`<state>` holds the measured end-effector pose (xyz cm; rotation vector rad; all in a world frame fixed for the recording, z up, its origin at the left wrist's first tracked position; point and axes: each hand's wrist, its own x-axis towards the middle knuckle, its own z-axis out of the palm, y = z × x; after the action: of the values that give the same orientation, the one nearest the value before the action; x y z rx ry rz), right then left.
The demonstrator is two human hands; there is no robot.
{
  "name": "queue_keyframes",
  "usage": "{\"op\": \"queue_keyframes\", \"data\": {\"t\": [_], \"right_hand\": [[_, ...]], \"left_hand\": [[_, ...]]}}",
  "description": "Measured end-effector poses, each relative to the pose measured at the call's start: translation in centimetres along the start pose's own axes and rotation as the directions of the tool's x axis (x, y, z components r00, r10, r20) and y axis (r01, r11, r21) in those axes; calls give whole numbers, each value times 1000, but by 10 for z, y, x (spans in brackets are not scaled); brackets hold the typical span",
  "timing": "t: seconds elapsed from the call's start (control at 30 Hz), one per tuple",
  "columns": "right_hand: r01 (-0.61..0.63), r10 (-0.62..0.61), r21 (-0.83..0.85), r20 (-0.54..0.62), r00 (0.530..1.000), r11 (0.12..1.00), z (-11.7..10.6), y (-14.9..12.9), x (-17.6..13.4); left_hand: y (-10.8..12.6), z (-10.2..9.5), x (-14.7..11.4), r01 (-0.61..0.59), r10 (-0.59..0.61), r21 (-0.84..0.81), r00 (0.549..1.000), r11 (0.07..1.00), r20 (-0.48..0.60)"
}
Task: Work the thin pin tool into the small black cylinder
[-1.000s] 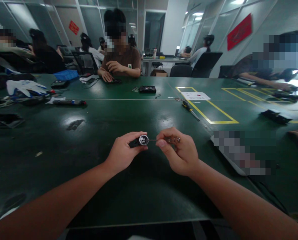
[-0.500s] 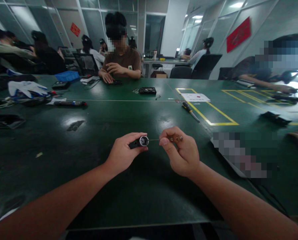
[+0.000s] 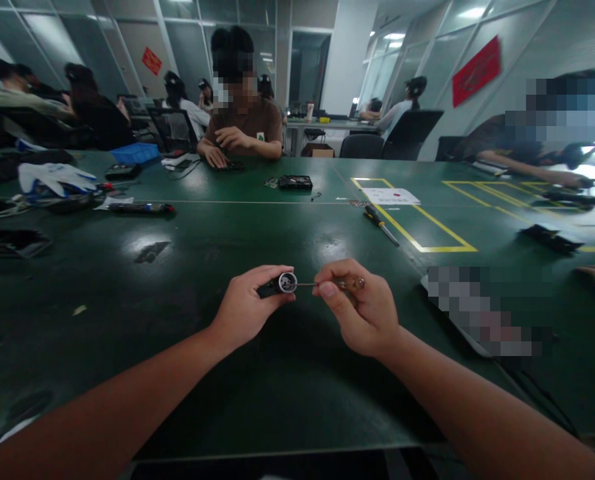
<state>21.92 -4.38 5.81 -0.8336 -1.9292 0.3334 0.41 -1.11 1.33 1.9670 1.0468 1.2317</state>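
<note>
My left hand [image 3: 244, 307] is closed around a dark cylindrical part [image 3: 287, 283] with a bright metal rim, whose open round end faces me. Between thumb and fingers, my right hand [image 3: 360, 307] grips a small screwdriver [image 3: 353, 284] with a brownish, see-through handle. The screwdriver's thin shaft points left, and its tip is at the open end of the cylinder. Exactly what the tip touches inside is too small to make out. Both hands are above the green table [image 3: 217, 407].
A yellow-and-black screwdriver [image 3: 381, 224] lies beyond my right hand. A blurred-out flat device [image 3: 457, 313] with a cable is at right. White gloves [image 3: 54, 177], a dark pen-shaped tool [image 3: 140, 208] and a blue tray [image 3: 136, 153] lie at left. A person [image 3: 244, 127] sits opposite.
My right hand has shifted slightly left and down, bringing the screwdriver's tip further over the cylinder's open end. My left hand stays nearly still.
</note>
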Motion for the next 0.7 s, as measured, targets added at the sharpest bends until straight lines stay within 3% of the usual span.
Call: {"op": "queue_keyframes", "data": {"t": [0.33, 0.47, 0.57, 0.7], "right_hand": [[15, -15, -10, -7, 1000, 1000, 2, -4, 4], [-141, 146, 116, -34, 989, 983, 5, -1, 5], [-315, 360, 381, -51, 932, 869, 11, 9, 8], [-394, 579, 734, 0, 815, 554, 21, 23, 13]], "left_hand": [[-3, 0, -1, -59, 60, 54, 998, 997, -10], [-4, -2, 0, -114, 120, 145, 992, 983, -34], [-4, -3, 0, -121, 131, 184, 991, 975, -38], [-3, -3, 1, -107, 116, 192, 992, 976, -38]]}}
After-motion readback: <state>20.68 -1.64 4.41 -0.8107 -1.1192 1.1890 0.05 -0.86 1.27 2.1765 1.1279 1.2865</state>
